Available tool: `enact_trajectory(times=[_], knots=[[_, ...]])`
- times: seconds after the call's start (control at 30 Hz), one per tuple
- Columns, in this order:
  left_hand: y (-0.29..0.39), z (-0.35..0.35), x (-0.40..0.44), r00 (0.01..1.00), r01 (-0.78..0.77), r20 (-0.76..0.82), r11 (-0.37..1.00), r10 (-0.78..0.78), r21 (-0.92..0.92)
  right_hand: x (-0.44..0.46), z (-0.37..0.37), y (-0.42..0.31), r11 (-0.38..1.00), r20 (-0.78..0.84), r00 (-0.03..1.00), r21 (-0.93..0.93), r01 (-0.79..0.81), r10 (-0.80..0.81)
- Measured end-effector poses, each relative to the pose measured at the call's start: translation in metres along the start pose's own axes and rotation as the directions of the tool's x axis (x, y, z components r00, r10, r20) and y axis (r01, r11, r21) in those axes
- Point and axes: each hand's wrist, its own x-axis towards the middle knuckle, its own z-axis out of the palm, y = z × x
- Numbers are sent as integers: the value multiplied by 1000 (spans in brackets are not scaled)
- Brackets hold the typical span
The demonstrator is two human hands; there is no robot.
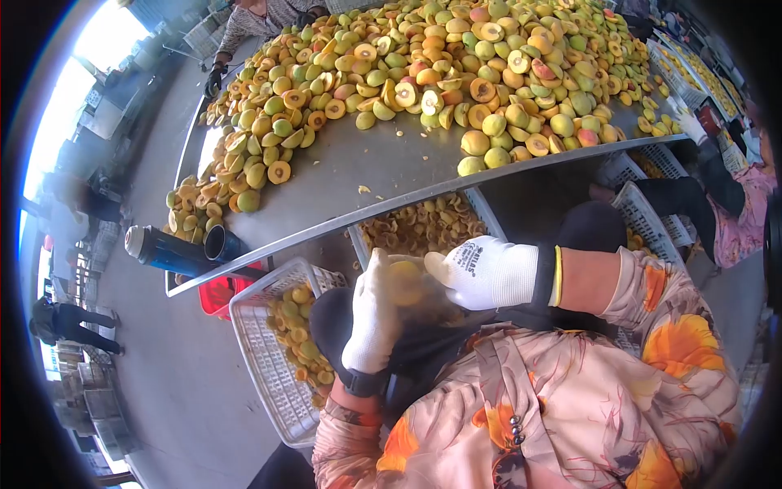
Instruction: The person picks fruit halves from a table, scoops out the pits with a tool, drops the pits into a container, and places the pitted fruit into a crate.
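My left hand [372, 314], in a white glove with a dark band at the wrist, is closed around a yellow peach piece [407, 285], smeared by motion. My right hand [493, 273], also white-gloved, is curled beside that fruit with its thumb toward it. What its fingers hold is hidden. Both hands are over my lap, just below the metal table [391, 163]. A large heap of whole and halved yellow peaches [440, 73] covers much of the tabletop. Beneath the table edge, a crate of brownish-yellow peach pieces [423, 224] lies just beyond my hands.
A white plastic crate [265, 367] with peach halves stands left of my knees, near a red container [218, 297]. A blue thermos [167, 248] and a dark cup [221, 243] are at the table's left corner. Other people [265, 20] work across the table and at the right.
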Motion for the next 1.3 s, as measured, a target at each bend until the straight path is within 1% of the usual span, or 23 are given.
enact_trajectory(times=[0.1,0.13,0.17,0.2,0.23,0.3,0.33,0.4,0.57,0.63,0.7,0.77,0.83,0.87,0.9,1.0,1.03,1.13,1.17,1.2,1.23,1.27,1.3], knots=[[-3,-1,0,1000,2,-8,998,-3,-69,1,20,7,997,-190,981,57,53,-41],[-7,-3,1,987,-158,10,976,159,153,0,26,8,994,-264,963,76,80,-57],[-10,-4,4,949,-311,63,880,310,360,-1,29,8,990,-284,957,110,94,-59],[-10,-3,5,886,-445,148,716,439,537,-2,30,7,984,-305,950,139,109,-62],[-9,-2,3,930,-364,94,844,357,394,-3,30,6,978,-325,943,167,124,-64],[0,7,-5,987,-158,33,986,156,57,-5,22,-2,971,-222,975,237,44,9],[1,10,-7,986,-164,13,985,164,47,-6,20,-5,963,-167,985,268,1,45],[-1,16,-9,984,-176,-29,984,177,25,-7,23,-5,961,-226,974,274,36,28],[-13,14,-3,940,-323,-43,922,339,212,-6,20,-4,982,-194,980,188,-6,44],[-7,15,-3,943,-314,-32,918,331,242,-5,15,-7,986,-174,984,164,-17,46],[3,13,-4,967,-244,-18,941,256,236,-3,11,-7,994,-131,989,92,-50,62],[8,12,-3,967,-253,32,958,251,133,-3,8,-6,998,-98,994,34,-46,49],[11,6,1,986,-149,84,985,142,90,-5,3,-1,1000,-73,997,-5,-6,5],[11,0,4,993,-44,111,994,33,100,-6,4,2,1000,-54,998,-20,22,-23],[12,-4,8,988,59,138,992,-75,114,-8,5,5,998,-38,998,-36,49,-50],[19,-12,19,920,155,302,939,-251,309,-12,4,7,999,57,997,12,44,-45],[24,-12,21,910,192,281,910,-305,367,-11,2,6,999,95,995,39,32,-36],[14,-8,25,961,83,236,968,-141,238,-11,15,10,992,-57,997,120,-36,43],[6,-6,24,975,-109,209,978,70,180,-8,19,9,985,-101,993,168,-41,59],[4,4,16,974,-220,93,955,205,199,-5,23,8,975,-145,987,216,-42,75],[-10,12,12,909,-411,26,884,416,224,-2,28,8,964,-189,978,264,-38,90],[-18,25,4,877,-455,-100,879,470,146,-3,24,-5,902,-187,966,423,-83,176],[-31,31,6,825,-514,-207,851,526,110,2,35,-6,859,-238,969,508,64,68]])
